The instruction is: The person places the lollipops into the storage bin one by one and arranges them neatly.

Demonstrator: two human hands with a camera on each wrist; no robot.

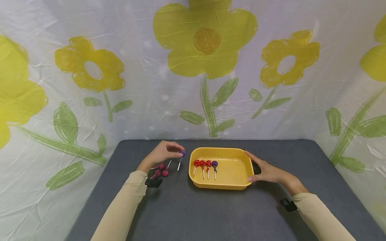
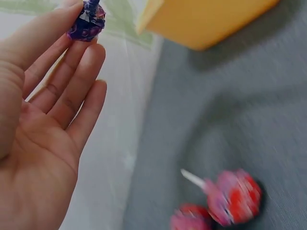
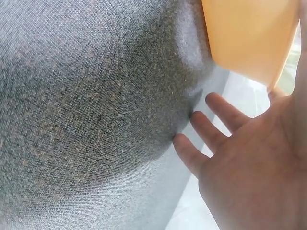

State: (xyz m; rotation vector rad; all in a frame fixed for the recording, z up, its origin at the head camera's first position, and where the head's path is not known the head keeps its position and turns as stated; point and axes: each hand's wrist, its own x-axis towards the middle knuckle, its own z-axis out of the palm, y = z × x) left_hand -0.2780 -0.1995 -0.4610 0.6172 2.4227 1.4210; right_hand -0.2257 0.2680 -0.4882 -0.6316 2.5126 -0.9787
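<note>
My left hand (image 1: pixel 166 152) pinches a purple-wrapped lollipop (image 1: pixel 182 153) by its candy head between thumb and fingertips, its white stick pointing down. In the left wrist view the same lollipop (image 2: pixel 87 21) shows at the fingertips, above the open palm. Below that hand, several pink-red lollipops (image 1: pixel 165 172) lie in a loose cluster on the table. A yellow plastic tray (image 1: pixel 223 186) holds three red lollipops (image 1: pixel 202 163) and a purple lollipop (image 1: pixel 215 164), side by side in a row. My right hand (image 1: pixel 265 170) touches the tray's right end, thumb and fingers spread along it.
The dark grey table (image 1: pixel 193 214) has its far edge against a white cloth backdrop (image 1: pixel 144 100) with yellow flowers. The lollipops in the tray take up its left half, heads toward the far side. A black band sits on each wrist.
</note>
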